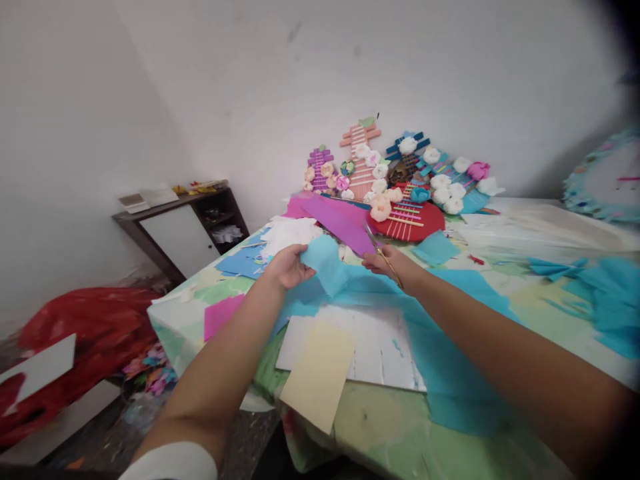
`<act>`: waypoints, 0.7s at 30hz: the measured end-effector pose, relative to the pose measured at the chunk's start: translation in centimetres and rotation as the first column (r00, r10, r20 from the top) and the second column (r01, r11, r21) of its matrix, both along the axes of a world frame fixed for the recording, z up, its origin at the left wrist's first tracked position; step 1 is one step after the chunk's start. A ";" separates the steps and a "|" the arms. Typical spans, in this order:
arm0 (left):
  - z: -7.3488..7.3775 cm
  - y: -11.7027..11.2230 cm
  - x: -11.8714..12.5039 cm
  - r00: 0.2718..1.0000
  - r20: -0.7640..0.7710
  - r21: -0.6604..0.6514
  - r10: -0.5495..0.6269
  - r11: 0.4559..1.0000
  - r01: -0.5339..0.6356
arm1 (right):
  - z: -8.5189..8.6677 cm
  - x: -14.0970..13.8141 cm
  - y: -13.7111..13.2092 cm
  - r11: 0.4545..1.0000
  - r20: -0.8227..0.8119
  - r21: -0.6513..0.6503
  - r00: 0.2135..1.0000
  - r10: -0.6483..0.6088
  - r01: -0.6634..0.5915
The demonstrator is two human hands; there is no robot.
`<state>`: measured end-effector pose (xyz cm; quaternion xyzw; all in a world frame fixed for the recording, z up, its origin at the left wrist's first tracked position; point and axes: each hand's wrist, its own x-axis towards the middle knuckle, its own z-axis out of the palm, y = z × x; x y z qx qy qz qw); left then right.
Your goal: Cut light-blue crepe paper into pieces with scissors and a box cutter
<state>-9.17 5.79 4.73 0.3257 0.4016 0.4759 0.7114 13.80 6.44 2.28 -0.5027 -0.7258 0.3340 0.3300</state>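
Between the thumb and fingers of my left hand [290,267] is a light blue crepe paper piece [326,265] with a rounded top edge, raised above the table. My right hand [385,262] grips a pair of scissors [373,238], blades pointing up and away, a little to the right of the paper piece and apart from it. Below both hands spreads a large blue crepe paper sheet [450,360]. A white board [385,353] and a pale yellow paper sheet [323,367] lie nearest to me.
Purple paper [340,217] and a red round board with sticks [425,223] lie beyond my hands. Stick crafts with paper flowers [363,160] lean on the wall. Crumpled blue paper [610,293] sits at right. A dark cabinet [180,227] and red plastic [95,327] are at left.
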 end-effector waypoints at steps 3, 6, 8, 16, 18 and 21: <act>0.6 -1.5 -1.3 0.998 0.009 0.000 0.070 0.998 -0.070 | -0.4 -1.1 0.0 0.995 -0.118 -0.065 0.991 0.067 -0.075; 2.4 -2.6 -0.3 0.997 0.044 0.050 0.064 0.997 -0.066 | -0.1 -2.6 -0.4 0.982 -0.260 -0.093 0.956 0.135 -0.164; 3.8 -3.2 1.0 0.997 0.067 0.101 0.041 0.994 -0.048 | 0.5 -3.7 -1.0 0.968 -0.367 -0.082 0.910 0.191 -0.236; 5.3 -4.3 3.7 1.000 0.015 0.298 0.025 0.954 -0.028 | 1.8 -3.8 -4.7 0.924 -0.632 -0.002 0.717 0.295 -0.381; 4.5 -4.3 3.3 0.999 -0.026 0.336 0.034 0.942 -0.023 | 1.9 -2.5 -5.1 0.936 -0.633 -0.017 0.729 0.262 -0.351; 3.4 -4.4 2.2 0.993 -0.107 0.397 0.049 0.918 -0.003 | 2.9 -0.1 -5.5 0.961 -0.593 -0.046 0.782 0.195 -0.274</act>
